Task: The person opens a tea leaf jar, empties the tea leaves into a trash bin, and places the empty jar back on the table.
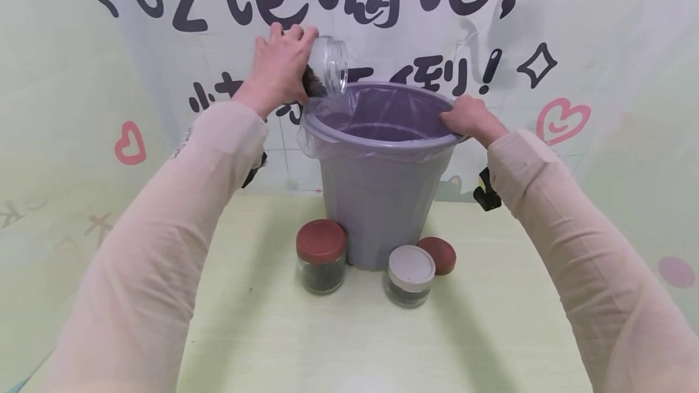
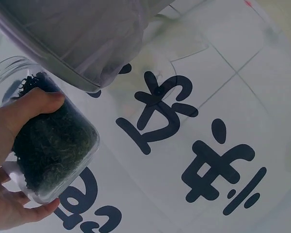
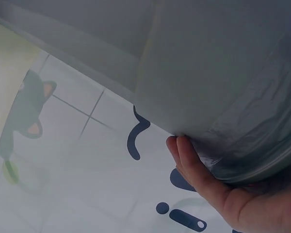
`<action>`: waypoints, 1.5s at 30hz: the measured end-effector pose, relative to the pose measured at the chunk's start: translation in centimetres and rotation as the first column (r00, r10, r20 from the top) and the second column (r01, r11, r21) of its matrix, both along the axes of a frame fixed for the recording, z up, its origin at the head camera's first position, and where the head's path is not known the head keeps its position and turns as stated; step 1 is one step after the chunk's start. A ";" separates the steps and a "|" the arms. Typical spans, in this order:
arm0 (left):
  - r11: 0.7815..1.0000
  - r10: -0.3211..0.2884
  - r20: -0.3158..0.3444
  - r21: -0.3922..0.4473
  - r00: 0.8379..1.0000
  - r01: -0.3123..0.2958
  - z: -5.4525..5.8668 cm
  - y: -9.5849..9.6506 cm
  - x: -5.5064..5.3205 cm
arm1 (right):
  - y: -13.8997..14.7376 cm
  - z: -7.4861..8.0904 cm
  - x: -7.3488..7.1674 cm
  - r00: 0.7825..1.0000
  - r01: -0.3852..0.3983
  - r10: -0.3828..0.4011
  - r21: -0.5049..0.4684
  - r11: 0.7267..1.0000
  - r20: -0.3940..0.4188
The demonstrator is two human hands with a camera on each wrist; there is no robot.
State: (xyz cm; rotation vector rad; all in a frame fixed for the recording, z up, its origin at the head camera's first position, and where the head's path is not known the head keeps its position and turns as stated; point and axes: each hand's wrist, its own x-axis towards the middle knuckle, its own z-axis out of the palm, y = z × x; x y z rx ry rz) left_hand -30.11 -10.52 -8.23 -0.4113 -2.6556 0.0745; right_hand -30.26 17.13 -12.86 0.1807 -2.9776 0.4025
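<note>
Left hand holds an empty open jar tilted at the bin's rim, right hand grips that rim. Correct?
Not empty: the left wrist view shows dark, shredded contents in the jar. The rest, left hand holding it tilted and right hand gripping the bin rim, stands.

Table (image 1: 327, 350) bears bin (image 1: 382, 193), 2 jars (image 1: 321, 253), 1 lid (image 1: 441, 255).

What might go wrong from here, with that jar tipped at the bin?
1. The jar's open mouth is near the rim on the bin's left side, so some dark leafy contents might spill outside.
2. Only the left hand holds the tilted glass; a slip could drop it.
3. If the right hand pulls the bin, it might knock the red-lidded jar or white-lidded jar by its base.
</note>
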 end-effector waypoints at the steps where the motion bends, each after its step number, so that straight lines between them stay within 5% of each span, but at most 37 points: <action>1: 1.000 -0.003 -0.006 -0.011 1.000 0.003 -0.1 0.1 0.0 | -0.1 0.0 0.0 1.000 0.001 -0.001 0.014 1.000 -0.004; 24: 0.964 -0.089 -0.192 -0.263 0.977 0.036 -0.3 2.2 -0.3 | -0.4 -0.2 0.1 1.000 0.005 -0.003 0.094 0.996 -0.025; 45: 0.923 -0.139 -0.237 -0.384 0.962 0.039 0.3 3.8 -0.3 | -0.3 -0.3 0.2 1.000 0.014 -0.012 0.079 0.997 -0.025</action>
